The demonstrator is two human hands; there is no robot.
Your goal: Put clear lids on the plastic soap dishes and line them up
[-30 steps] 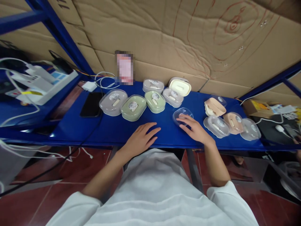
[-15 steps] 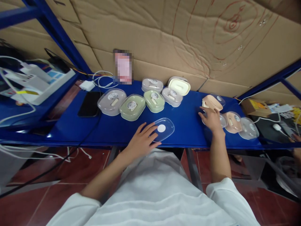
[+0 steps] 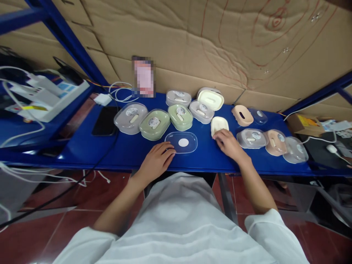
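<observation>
Left hand (image 3: 155, 161) lies flat on the blue tabletop (image 3: 132, 152), fingertips touching the near-left edge of a clear lid (image 3: 181, 142) with a white round sticker; grip open, nothing held. Right hand (image 3: 228, 145) rests fingers on the near edge of a cream insert (image 3: 219, 124), at 2 o'clock from the lid; fingers loosely curled, touching, not closed around it. I judge this the assembly step: parts are laid out, not yet joined. At 1 o'clock, well apart, sits a peach base (image 3: 242, 115). Finished boxes: green box (image 3: 154, 124) at 11 o'clock, grey box (image 3: 251, 138) at 3. My guess for the next move: a real pinch on the insert.
</observation>
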